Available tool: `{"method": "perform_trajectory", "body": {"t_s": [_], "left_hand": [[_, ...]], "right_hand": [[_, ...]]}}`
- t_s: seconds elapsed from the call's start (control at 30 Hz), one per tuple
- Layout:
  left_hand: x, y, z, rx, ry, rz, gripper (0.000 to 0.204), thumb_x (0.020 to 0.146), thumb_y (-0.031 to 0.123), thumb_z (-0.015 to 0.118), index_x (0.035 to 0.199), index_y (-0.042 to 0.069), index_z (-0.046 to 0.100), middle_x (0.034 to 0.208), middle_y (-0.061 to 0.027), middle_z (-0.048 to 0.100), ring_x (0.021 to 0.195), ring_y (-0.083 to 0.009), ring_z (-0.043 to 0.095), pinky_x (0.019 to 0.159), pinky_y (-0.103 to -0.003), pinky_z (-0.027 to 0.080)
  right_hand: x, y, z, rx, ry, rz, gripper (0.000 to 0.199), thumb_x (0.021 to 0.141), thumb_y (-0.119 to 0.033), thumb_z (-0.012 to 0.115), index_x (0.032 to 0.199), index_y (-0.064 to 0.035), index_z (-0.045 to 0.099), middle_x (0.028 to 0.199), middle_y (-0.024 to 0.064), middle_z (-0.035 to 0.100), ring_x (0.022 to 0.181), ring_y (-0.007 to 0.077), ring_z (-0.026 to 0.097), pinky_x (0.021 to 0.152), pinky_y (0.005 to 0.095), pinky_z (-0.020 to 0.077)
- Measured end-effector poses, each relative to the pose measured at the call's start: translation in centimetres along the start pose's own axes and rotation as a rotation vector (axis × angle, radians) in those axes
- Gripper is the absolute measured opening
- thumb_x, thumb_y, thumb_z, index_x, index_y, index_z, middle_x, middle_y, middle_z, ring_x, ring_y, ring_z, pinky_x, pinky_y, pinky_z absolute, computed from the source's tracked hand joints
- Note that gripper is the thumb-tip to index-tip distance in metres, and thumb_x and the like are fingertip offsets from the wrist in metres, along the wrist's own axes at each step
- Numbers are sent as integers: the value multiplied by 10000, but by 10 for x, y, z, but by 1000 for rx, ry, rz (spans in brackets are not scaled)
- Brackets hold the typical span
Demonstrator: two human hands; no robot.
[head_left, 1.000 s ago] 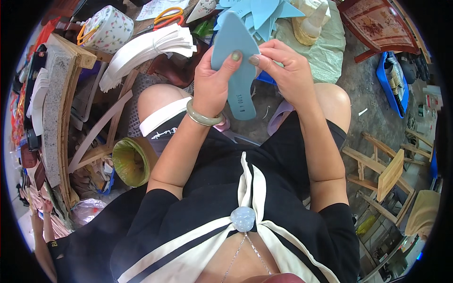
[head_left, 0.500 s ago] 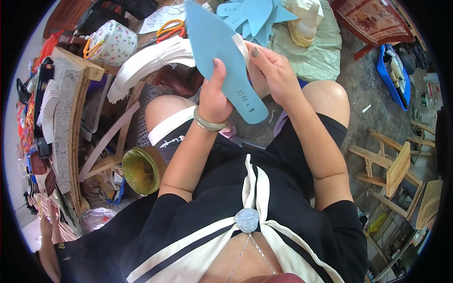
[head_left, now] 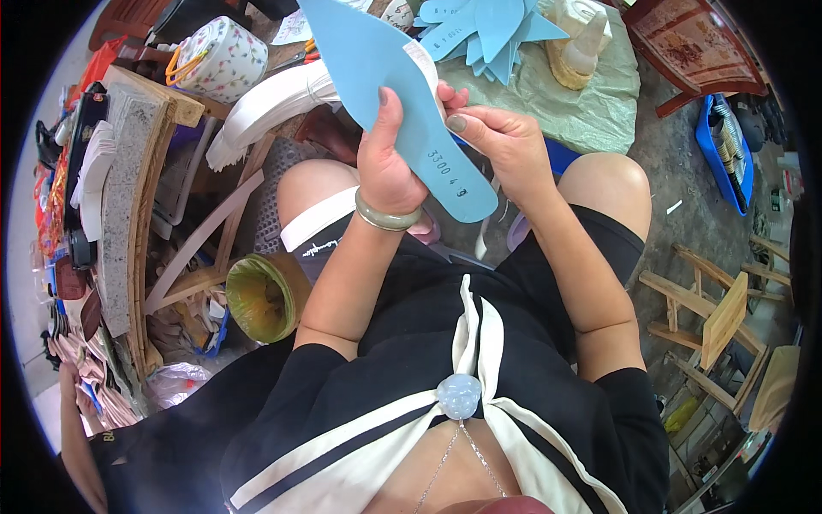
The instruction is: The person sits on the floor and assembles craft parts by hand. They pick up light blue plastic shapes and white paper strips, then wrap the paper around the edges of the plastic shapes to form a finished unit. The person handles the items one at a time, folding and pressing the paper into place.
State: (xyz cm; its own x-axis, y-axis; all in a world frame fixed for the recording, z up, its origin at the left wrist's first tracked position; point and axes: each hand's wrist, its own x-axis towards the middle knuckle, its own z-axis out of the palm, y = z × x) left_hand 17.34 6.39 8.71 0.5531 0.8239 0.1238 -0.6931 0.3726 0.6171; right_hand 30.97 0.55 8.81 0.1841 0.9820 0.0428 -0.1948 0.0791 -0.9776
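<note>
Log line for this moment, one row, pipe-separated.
left hand: holds insole | right hand: at insole edge, by white strip | nearby: insole pile, white bundle

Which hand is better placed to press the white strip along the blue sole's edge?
Probably the right hand: its fingertips are at the edge of the blue sole, near the white strip. The left hand holds the opposite side.
</note>
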Motion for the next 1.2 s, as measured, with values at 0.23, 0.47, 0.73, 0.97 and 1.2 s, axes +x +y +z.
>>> {"method": "perform_trajectory", "body": {"t_s": [0.23, 0.47, 0.73, 0.97, 1.2], "left_hand": [[2, 3, 4, 53, 18, 26, 498, 1001, 443, 405, 1164, -20, 488, 1064, -118, 566, 1029, -229, 563, 1090, -468, 359], [3, 2, 7, 264, 83, 100, 432, 990, 381, 485, 1138, -22, 536, 992, -128, 626, 897, -203, 622, 995, -435, 460], [-3, -6, 20, 269, 164, 6, 399, 993, 309, 497, 1228, -13, 508, 1090, -148, 624, 985, -230, 624, 879, -383, 528], [-6, -13, 2, 59, 121, -301, 370, 983, 272, 515, 1233, -1, 518, 1084, -106, 614, 929, -209, 623, 839, -339, 518], [4, 6, -5, 148, -153, -518, 503, 969, 306, 515, 1337, -23, 419, 1210, -175, 581, 1082, -297, 609, 918, -405, 511]], "right_hand": [[2, -8, -9, 64, 4, 150, 246, 901, -171, 672, 1037, 32, 703, 920, 36, 695, 835, 72, 613, 762, 212, 495], [-5, -5, -4, 134, -17, 158, 251, 895, -196, 682, 1023, 17, 711, 885, 37, 696, 794, 68, 614, 704, 215, 498], [-6, 3, -10, -719, -90, -308, 222, 917, -206, 637, 934, 6, 700, 805, 24, 679, 727, 87, 614, 641, 242, 492], [8, 0, -17, -185, -60, 50, 250, 929, -201, 609, 1018, 30, 650, 837, 34, 670, 724, 93, 619, 641, 249, 506], [18, -18, -43, -137, -151, 185, 320, 912, -295, 633, 785, -8, 694, 703, 82, 687, 556, 72, 595, 574, 202, 465]]}}
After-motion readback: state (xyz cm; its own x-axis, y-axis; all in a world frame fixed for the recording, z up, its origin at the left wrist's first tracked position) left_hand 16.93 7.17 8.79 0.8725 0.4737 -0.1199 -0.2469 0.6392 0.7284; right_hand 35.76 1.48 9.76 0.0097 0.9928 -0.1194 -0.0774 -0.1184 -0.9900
